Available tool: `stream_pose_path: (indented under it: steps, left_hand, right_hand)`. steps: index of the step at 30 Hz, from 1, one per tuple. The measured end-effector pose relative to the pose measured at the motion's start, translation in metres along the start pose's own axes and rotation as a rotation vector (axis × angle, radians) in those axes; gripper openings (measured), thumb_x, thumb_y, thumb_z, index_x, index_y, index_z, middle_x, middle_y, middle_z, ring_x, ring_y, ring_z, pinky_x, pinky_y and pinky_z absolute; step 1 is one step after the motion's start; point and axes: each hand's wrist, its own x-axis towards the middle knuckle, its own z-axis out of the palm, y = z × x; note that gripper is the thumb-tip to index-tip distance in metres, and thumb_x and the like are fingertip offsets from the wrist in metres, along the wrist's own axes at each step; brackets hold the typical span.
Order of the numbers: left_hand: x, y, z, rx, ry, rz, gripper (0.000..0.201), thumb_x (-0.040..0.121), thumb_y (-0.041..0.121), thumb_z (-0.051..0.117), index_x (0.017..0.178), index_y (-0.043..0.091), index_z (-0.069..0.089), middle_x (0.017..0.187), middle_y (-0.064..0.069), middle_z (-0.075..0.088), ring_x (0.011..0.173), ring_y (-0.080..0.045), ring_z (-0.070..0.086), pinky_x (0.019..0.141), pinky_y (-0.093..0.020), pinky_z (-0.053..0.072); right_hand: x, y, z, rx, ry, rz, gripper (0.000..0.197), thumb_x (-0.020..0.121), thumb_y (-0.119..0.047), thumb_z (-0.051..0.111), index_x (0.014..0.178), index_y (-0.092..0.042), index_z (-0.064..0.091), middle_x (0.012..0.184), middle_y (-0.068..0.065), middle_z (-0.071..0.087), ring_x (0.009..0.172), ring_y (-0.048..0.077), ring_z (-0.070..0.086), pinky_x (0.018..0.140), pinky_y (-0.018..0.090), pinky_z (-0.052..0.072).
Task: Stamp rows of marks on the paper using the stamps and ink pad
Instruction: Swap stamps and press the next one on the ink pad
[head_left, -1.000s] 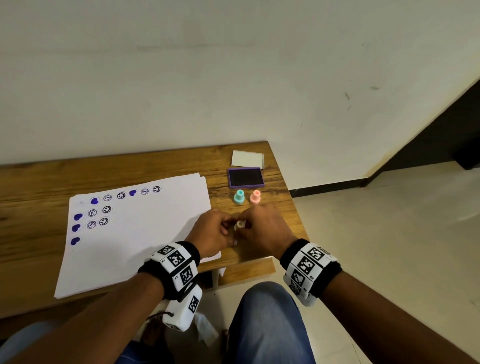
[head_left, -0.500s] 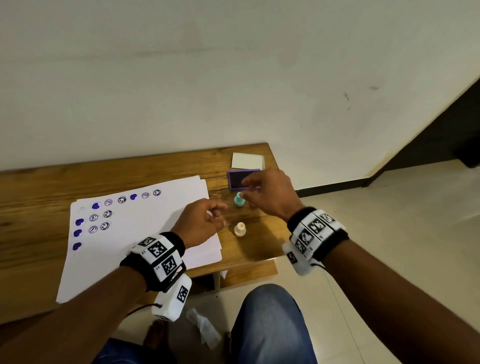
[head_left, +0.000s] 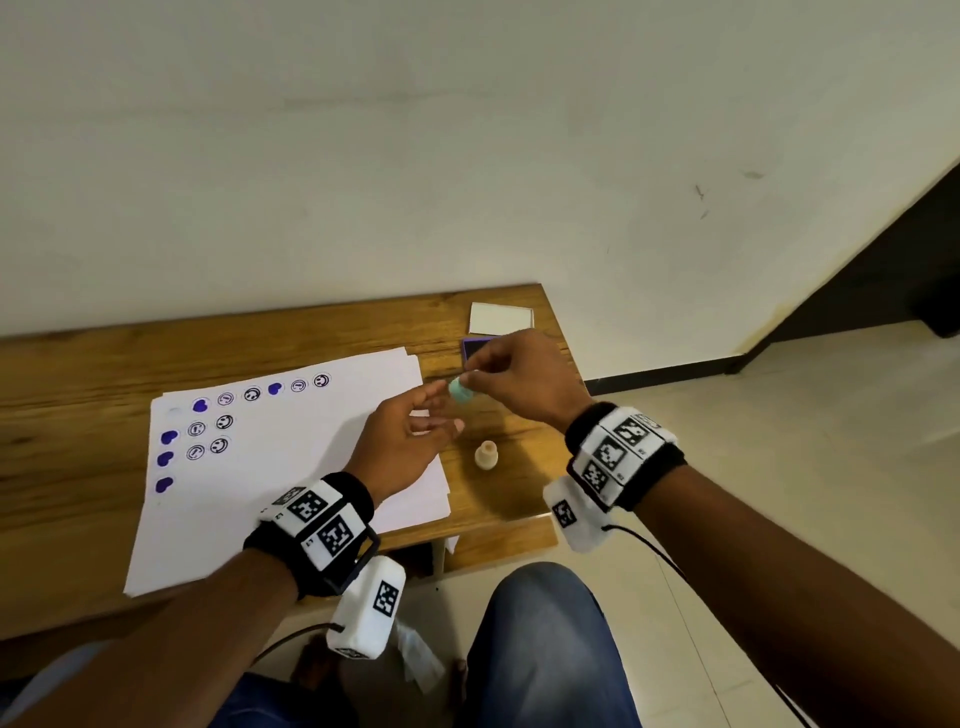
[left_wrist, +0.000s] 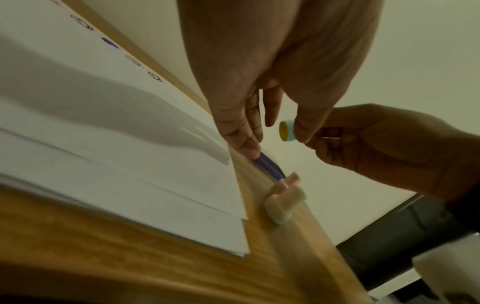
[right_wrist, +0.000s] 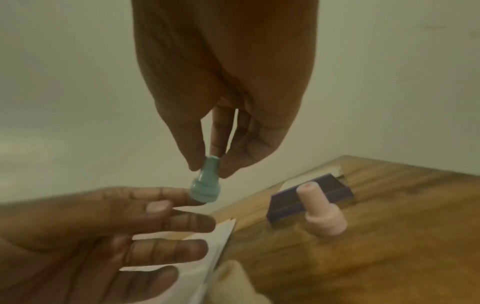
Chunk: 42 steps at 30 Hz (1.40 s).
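My right hand (head_left: 470, 379) pinches the teal stamp (head_left: 460, 391) by its narrow handle (right_wrist: 211, 164), lifted off the table with its base tilted toward my left hand. My left hand (head_left: 436, 410) hovers open beside it, palm up, index fingertip at the stamp's base (right_wrist: 203, 192). The white paper (head_left: 291, 467) lies on the wooden table (head_left: 78, 364), carrying rows of purple hearts and smiley marks at its top left. A cream stamp (head_left: 486, 455) stands on the table near the paper's right edge. A pink stamp (right_wrist: 322, 209) stands by the purple ink pad (right_wrist: 311, 197).
A white card or lid (head_left: 501, 318) lies behind the ink pad (head_left: 475, 345) at the table's far right corner. The table's right edge (head_left: 563, 343) drops to a tiled floor. A plain wall stands behind. My knee in jeans (head_left: 540, 623) is below the table front.
The right hand set the cream stamp down, reached to the teal stamp and has lifted it toward the left hand. The left hand opened and rose from the table edge.
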Motion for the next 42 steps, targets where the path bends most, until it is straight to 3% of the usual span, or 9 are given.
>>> stream_pose_path:
  steps: [4, 8, 11, 18, 21, 27, 34, 37, 42]
  left_hand:
    - [-0.011, 0.016, 0.003, -0.143, 0.024, 0.049, 0.045, 0.084, 0.016, 0.071, 0.127, 0.021, 0.061, 0.107, 0.012, 0.069, 0.098, -0.006, 0.069, 0.078, -0.016, 0.054]
    - [-0.018, 0.024, 0.004, -0.133, 0.074, 0.111, 0.037, 0.083, 0.017, 0.072, 0.120, 0.016, 0.067, 0.097, 0.015, 0.071, 0.091, 0.004, 0.068, 0.073, -0.010, 0.053]
    - [-0.019, 0.027, 0.004, -0.159, 0.077, 0.118, 0.035, 0.083, 0.014, 0.072, 0.118, 0.015, 0.068, 0.094, 0.018, 0.071, 0.088, 0.008, 0.068, 0.069, -0.008, 0.052]
    - [-0.017, 0.032, 0.001, -0.343, -0.005, 0.021, 0.033, 0.083, 0.007, 0.070, 0.116, 0.007, 0.068, 0.101, -0.008, 0.075, 0.094, -0.018, 0.073, 0.084, -0.031, 0.058]
    - [-0.015, 0.030, -0.004, -0.477, -0.052, -0.051, 0.030, 0.085, 0.005, 0.067, 0.114, 0.003, 0.067, 0.100, -0.016, 0.075, 0.094, -0.026, 0.072, 0.082, -0.032, 0.059]
    - [-0.003, 0.006, -0.003, -0.017, 0.014, 0.064, 0.032, 0.075, 0.004, 0.078, 0.104, 0.015, 0.072, 0.099, 0.001, 0.074, 0.091, -0.012, 0.070, 0.076, -0.020, 0.057]
    - [0.019, -0.008, 0.025, 0.294, 0.009, 0.064, 0.034, 0.076, 0.003, 0.077, 0.108, 0.010, 0.071, 0.104, -0.003, 0.072, 0.084, -0.008, 0.066, 0.066, -0.006, 0.046]
    - [0.027, -0.011, 0.025, 0.349, 0.002, 0.062, 0.036, 0.075, 0.006, 0.079, 0.109, 0.010, 0.071, 0.103, -0.004, 0.072, 0.084, -0.009, 0.065, 0.068, -0.009, 0.046]
    - [0.030, -0.014, 0.020, 0.545, -0.002, 0.098, 0.042, 0.072, 0.019, 0.082, 0.112, 0.014, 0.070, 0.113, -0.002, 0.064, 0.099, -0.018, 0.061, 0.084, -0.027, 0.053]
  right_hand:
    - [-0.019, 0.003, -0.005, 0.299, -0.047, 0.045, 0.011, 0.084, -0.024, 0.077, 0.092, -0.017, 0.080, 0.083, -0.003, 0.077, 0.080, 0.014, 0.072, 0.077, 0.034, 0.061]
    - [-0.030, 0.004, -0.007, 0.502, -0.066, 0.081, 0.014, 0.087, -0.020, 0.075, 0.098, -0.012, 0.078, 0.088, 0.002, 0.078, 0.077, 0.007, 0.071, 0.069, 0.021, 0.056]
    - [-0.034, 0.004, -0.006, 0.633, -0.128, 0.092, 0.019, 0.086, -0.017, 0.076, 0.103, -0.008, 0.077, 0.094, 0.011, 0.078, 0.084, 0.018, 0.073, 0.078, 0.030, 0.061]
    - [-0.037, 0.012, -0.010, 0.799, -0.157, 0.088, 0.021, 0.086, -0.009, 0.073, 0.106, -0.004, 0.075, 0.101, 0.011, 0.077, 0.090, 0.017, 0.071, 0.079, 0.028, 0.057]
    - [-0.035, 0.023, -0.023, 0.925, -0.085, 0.126, 0.027, 0.079, -0.009, 0.076, 0.105, -0.003, 0.074, 0.103, 0.013, 0.076, 0.097, 0.024, 0.070, 0.083, 0.038, 0.058]
    - [-0.037, 0.049, -0.046, 0.825, 0.054, 0.182, 0.021, 0.083, -0.004, 0.075, 0.103, 0.002, 0.074, 0.106, 0.019, 0.074, 0.095, 0.023, 0.071, 0.072, 0.025, 0.058]
    - [-0.043, 0.063, -0.040, 0.684, 0.053, 0.203, 0.022, 0.082, -0.009, 0.078, 0.103, -0.005, 0.076, 0.099, 0.010, 0.077, 0.094, 0.022, 0.072, 0.078, 0.028, 0.060]
    - [-0.042, 0.063, -0.037, 0.632, 0.026, 0.183, 0.020, 0.080, -0.011, 0.079, 0.100, -0.012, 0.078, 0.098, 0.001, 0.078, 0.093, 0.015, 0.073, 0.078, 0.026, 0.060]
    - [-0.034, 0.063, -0.033, 0.524, 0.003, 0.190, 0.030, 0.074, -0.016, 0.085, 0.103, -0.012, 0.077, 0.098, 0.003, 0.078, 0.096, 0.024, 0.072, 0.084, 0.035, 0.061]
